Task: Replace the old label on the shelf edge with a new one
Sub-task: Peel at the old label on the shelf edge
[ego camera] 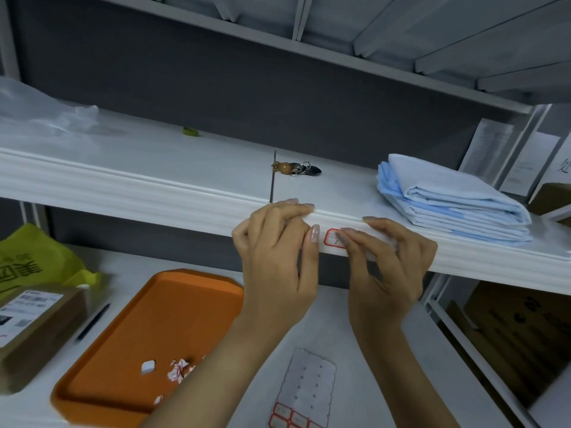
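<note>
A small white label with a red border (332,237) sits on the white shelf edge (139,193). My left hand (278,257) rests on the edge just left of the label, fingertips on the shelf top and thumb pointing up beside the label. My right hand (386,257) covers the label's right part, its thumb pressing on the label and the other fingers hooked over the shelf edge. A label sheet (304,393) with a few red-bordered labels at its near end lies on the lower surface. Torn label scraps (177,370) lie in the orange tray (123,341).
On the shelf lie folded blue cloths (448,199), a key ring with a wooden charm (293,168), a green tape roll (190,131) and a clear plastic bag (37,115). Below are a brown parcel (34,332), a yellow-green bag (34,261) and a black pen (92,321).
</note>
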Demonstrator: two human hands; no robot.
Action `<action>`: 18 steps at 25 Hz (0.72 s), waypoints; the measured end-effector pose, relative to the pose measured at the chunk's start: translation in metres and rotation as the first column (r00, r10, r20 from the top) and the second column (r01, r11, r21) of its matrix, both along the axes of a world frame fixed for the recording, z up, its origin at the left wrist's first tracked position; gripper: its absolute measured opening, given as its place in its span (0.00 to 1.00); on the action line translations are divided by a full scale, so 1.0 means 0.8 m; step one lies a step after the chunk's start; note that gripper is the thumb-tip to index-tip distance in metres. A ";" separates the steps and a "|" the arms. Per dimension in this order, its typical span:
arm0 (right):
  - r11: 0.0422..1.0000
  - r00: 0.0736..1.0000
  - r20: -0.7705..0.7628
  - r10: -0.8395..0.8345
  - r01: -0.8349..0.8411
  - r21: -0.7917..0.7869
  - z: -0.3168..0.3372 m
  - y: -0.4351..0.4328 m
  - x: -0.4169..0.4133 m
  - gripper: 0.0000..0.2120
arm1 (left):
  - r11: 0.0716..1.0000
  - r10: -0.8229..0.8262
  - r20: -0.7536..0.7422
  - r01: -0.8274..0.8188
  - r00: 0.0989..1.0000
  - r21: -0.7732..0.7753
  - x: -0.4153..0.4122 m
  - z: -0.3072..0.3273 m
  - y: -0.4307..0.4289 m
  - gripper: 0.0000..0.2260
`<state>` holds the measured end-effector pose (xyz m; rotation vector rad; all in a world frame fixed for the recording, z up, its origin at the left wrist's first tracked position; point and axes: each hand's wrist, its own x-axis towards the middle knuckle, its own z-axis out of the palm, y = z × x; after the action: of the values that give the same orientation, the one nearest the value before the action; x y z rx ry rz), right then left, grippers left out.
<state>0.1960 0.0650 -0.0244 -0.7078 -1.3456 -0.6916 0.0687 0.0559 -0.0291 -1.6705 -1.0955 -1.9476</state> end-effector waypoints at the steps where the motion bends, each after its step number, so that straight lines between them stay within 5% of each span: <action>1: 1.000 1.000 0.004 -0.004 0.004 0.005 0.000 0.001 0.000 0.07 | 1.000 -0.001 0.005 0.001 1.000 0.002 0.001 0.000 0.001 0.12; 18: 0.996 0.996 0.042 -0.084 0.085 -0.006 -0.006 0.009 0.001 0.09 | 1.000 -0.008 -0.018 0.008 1.000 0.027 -0.002 -0.002 0.001 0.11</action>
<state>0.1966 0.0724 -0.0295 -0.7638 -1.3631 -0.7728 0.0672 0.0564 -0.0304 -1.6777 -1.0527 -1.9400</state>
